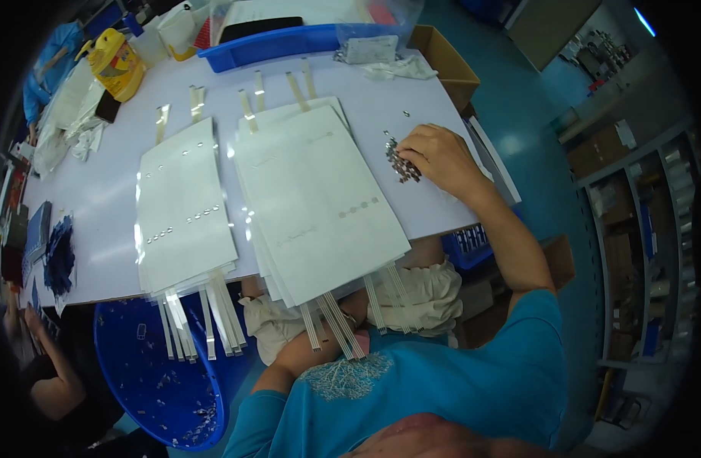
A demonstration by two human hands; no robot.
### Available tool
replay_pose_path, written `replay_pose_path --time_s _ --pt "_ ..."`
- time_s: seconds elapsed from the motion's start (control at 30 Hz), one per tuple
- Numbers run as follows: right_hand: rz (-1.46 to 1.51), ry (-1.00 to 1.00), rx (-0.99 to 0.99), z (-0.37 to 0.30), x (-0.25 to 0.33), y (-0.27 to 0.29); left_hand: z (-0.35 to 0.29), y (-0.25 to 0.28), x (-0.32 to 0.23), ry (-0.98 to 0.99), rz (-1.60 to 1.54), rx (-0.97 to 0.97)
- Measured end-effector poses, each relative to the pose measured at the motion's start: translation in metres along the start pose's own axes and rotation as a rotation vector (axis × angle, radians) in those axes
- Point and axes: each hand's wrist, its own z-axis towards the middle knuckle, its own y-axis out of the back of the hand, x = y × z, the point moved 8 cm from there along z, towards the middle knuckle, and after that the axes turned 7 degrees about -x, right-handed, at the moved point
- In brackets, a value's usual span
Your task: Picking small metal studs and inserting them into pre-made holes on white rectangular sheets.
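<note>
My right hand reaches over the right part of the table, its fingers pinched together at a pile of small shiny metal pieces. Whatever lies between the fingertips is hidden. Left of it lies a stack of pale sheets with flat ribbon tails hanging past the table's front edge. A row of round marks shows on the top sheet. My left forearm runs up beneath those tails, and the hand itself is out of sight. Further left, a second stack of sheets carries rows of shiny round dots.
A blue tray stands at the table's back, with a yellow jug to its left. Cardboard boxes flank the right side. Below the front edge sits a blue bin with scraps. Another person's arm shows at far left.
</note>
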Motion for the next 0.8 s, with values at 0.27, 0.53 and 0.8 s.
replay_pose_path --time_s 0.27,0.53,0.8 --pt "-0.044 0.073 -0.05 -0.009 -0.003 0.005 -0.019 0.055 0.033 0.166 0.052 -0.182" --pt "-0.23 0.251 -0.026 -0.008 0.014 0.0 -0.029 0.076 0.032 0.22 0.023 -0.232" --pt "-0.141 0.165 -0.03 -0.012 -0.002 0.0 -0.03 0.07 0.017 0.217 -0.06 -0.173"
